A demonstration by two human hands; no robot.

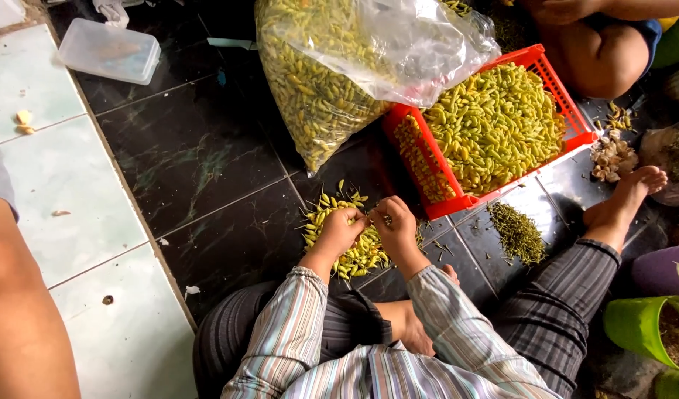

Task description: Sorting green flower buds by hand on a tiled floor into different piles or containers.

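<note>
My left hand (341, 229) and my right hand (395, 225) meet over a small heap of yellow-green chilli peppers (354, 251) on the dark tiled floor. Both pinch one pepper (370, 217) between the fingertips, the left on the pod, the right at its stem end. Striped sleeves cover both forearms. A red plastic crate (437, 171) full of the same peppers stands just beyond my right hand. A pile of pulled green stems (518, 233) lies to the right of my hands.
A big clear plastic bag of peppers (332, 66) leans against the crate. A lidded clear box (109, 50) sits far left. Another person's leg (18, 310) fills the left edge; a second person's knee (601, 52) is top right. Green pot (638, 321) at right.
</note>
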